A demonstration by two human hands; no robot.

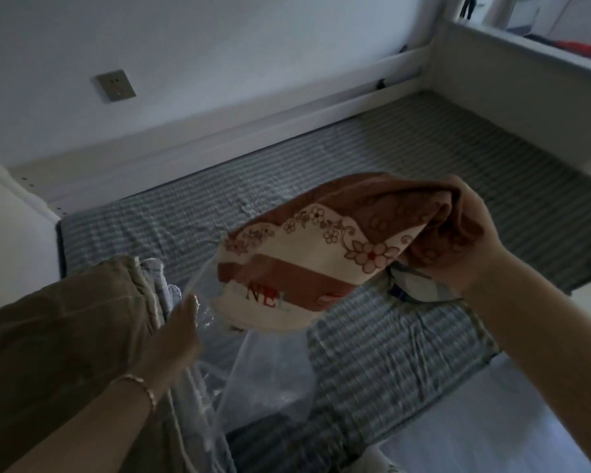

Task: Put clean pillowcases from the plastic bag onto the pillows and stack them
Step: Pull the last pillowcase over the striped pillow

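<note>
A bed with a blue-grey striped sheet (372, 158) fills the middle of the scene, running from the near right to the far right inside a white frame, with a pale wall (219, 46) behind it. At the near left lies a bulky piece of khaki cloth (58, 329). Just right of it, a crumpled clear plastic bag (263, 377) rests on the near edge of the bed. Above the bag a rust-brown and cream pillowcase with a flower border (314, 254) hangs in the air, its lower left end at the bag's mouth. The right hand (471, 240) grips the pillowcase's upper right end, fingers clamped on the bunched cloth. The left hand (178, 339), blurred, has its fingers closed on the bag's upper edge. A grey wall socket (114, 86) sits far left, and a thin bracelet (140, 384) circles the left wrist.
</note>
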